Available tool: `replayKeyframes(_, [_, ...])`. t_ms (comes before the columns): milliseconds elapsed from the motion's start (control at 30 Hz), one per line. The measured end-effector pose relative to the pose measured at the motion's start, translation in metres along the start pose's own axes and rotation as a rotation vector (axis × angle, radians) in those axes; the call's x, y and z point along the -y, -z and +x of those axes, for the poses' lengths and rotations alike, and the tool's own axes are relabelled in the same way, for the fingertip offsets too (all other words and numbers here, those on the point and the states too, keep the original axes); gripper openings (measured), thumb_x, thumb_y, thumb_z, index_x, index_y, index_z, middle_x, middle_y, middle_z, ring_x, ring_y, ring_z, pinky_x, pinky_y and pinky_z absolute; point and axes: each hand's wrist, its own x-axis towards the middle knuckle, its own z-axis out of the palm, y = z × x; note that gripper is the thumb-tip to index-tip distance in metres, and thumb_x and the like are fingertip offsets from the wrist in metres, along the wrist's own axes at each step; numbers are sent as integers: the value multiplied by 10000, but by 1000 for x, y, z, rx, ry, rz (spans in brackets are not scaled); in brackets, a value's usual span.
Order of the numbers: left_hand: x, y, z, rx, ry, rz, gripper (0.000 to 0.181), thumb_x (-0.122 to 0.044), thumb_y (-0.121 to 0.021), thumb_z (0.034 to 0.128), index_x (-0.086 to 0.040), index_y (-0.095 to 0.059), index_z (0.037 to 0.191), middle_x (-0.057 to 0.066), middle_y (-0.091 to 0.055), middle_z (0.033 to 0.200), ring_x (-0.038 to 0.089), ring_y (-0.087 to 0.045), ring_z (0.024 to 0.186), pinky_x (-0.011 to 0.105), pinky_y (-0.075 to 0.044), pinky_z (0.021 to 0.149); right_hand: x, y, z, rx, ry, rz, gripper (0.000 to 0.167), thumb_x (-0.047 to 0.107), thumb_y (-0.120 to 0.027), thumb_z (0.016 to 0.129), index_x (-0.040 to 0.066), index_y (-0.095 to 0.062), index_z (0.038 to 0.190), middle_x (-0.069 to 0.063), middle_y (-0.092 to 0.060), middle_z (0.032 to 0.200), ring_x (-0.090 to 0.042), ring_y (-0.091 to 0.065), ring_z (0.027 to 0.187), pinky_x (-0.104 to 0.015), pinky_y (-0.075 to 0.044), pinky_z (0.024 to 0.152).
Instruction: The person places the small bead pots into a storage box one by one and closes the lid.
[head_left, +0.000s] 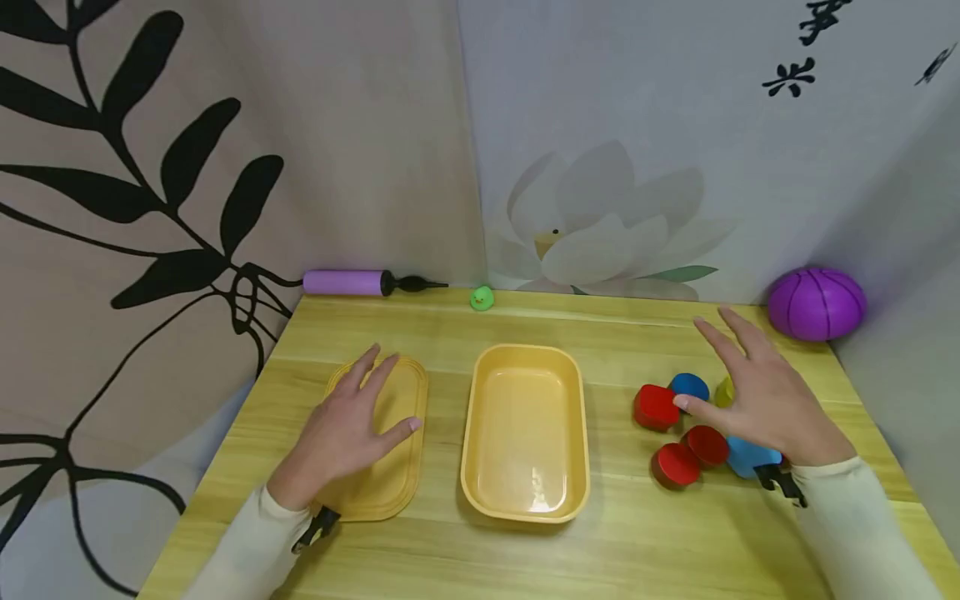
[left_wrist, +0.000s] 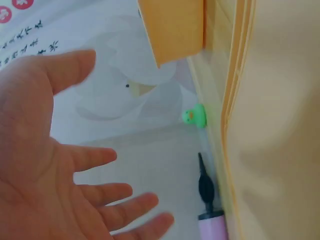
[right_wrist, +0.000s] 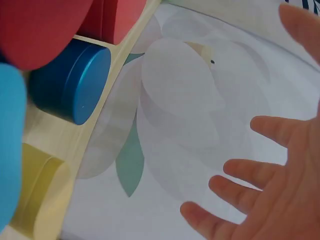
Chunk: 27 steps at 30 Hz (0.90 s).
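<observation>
My left hand [head_left: 341,437] hovers with spread fingers over a flat yellow lid [head_left: 401,467] at the left of the table. An orange-yellow rectangular box [head_left: 525,442] stands in the middle, its inside facing up. Over on the right, my right hand [head_left: 772,408] is held out with fingers apart and nothing in them. Beneath and beside it sit several small tins: a red one [head_left: 656,407], a dark blue one [right_wrist: 70,80], a yellow one [right_wrist: 42,192] and a light blue one [head_left: 750,456], which the hand partly hides. Two round red tins [head_left: 677,466] stand nearer the front.
Along the back edge lie a purple hand pump [head_left: 345,282] with a black nozzle and a small green duck [head_left: 482,298]. A purple ribbed ball [head_left: 817,304] sits at the back right corner. Printed fabric walls rise behind the wooden table [head_left: 420,558].
</observation>
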Motion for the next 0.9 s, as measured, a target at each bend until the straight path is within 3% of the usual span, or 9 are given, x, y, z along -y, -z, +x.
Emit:
replayKeyframes(200, [-6,-15,-3,8,-35,-232,805,-546,-697,992,-172,-377,1628,137,-375,1665,405,-561,1383,601,-533,1037,-15,-1,-12,-25,-36,150,999,451,-848,875,212,-309,1681,-190,-270,1729,-529,-329,1503,-830,-338,1043])
replayKeyframes(267, [-8,-20,-3,27,-37,-308,770,-498,-706,1003,-171,-384,1621,120,-407,1639,367,-564,1381,560,-543,1044,-21,-2,-16,-46,-42,187,989,394,-862,872,202,-319,1676,-213,-319,1700,-529,-384,1459,-781,-382,1041])
replayKeyframes(367, [-12,-28,-4,49,-38,-426,720,-437,-714,1014,-184,-403,1612,128,-452,1600,344,-573,1368,517,-562,1028,-29,-3,-23,-92,-38,211,963,324,-872,866,206,-347,1664,-220,-404,1649,-465,-487,1353,-414,-487,1078])
replayKeyframes(433, [-14,-32,-3,59,-41,-499,685,-408,-707,1025,-183,-419,1604,152,-475,1578,349,-587,1348,508,-572,1015,-36,-4,-28,-139,-23,231,916,257,-882,854,206,-408,1636,-213,-476,1595,-253,-518,1370,-154,-444,978])
replayKeyframes(500, [-17,-36,-3,79,-32,-575,651,-397,-699,1033,-205,-433,1595,157,-493,1562,337,-599,1330,469,-581,1004,-43,-6,-33,-181,-3,263,857,185,-886,841,186,-478,1595,-205,-534,1535,-45,-484,1380,14,-338,913])
replayKeyframes(533, [-18,-38,-3,89,-25,-607,632,-392,-695,1036,-218,-443,1589,153,-502,1553,328,-603,1321,453,-581,1003,-46,-6,-36,-197,4,284,832,149,-886,836,175,-505,1575,-129,-552,1534,52,-443,1377,47,-316,926])
replayKeyframes(600, [-21,-42,-2,112,-12,-660,597,-377,-691,1041,-240,-460,1574,135,-518,1542,301,-610,1307,415,-582,996,-52,-7,-43,-211,-24,311,777,124,-883,839,173,-551,1540,74,-566,1505,217,-400,1268,52,-339,907])
replayKeyframes(733, [-30,-50,1,142,-3,-708,560,-358,-689,1044,-240,-493,1555,112,-551,1512,259,-626,1283,348,-582,950,-64,-9,-57,-217,-114,349,700,120,-859,879,161,-575,1518,404,-443,1385,226,-405,1195,54,-332,897])
replayKeyframes(900, [-42,-60,4,169,-17,-765,579,-345,-705,1034,-188,-506,1554,126,-565,1493,274,-652,1267,321,-595,899,-78,-12,-70,-234,-164,387,612,92,-819,921,73,-587,1486,395,-471,1365,224,-394,1228,60,-307,919])
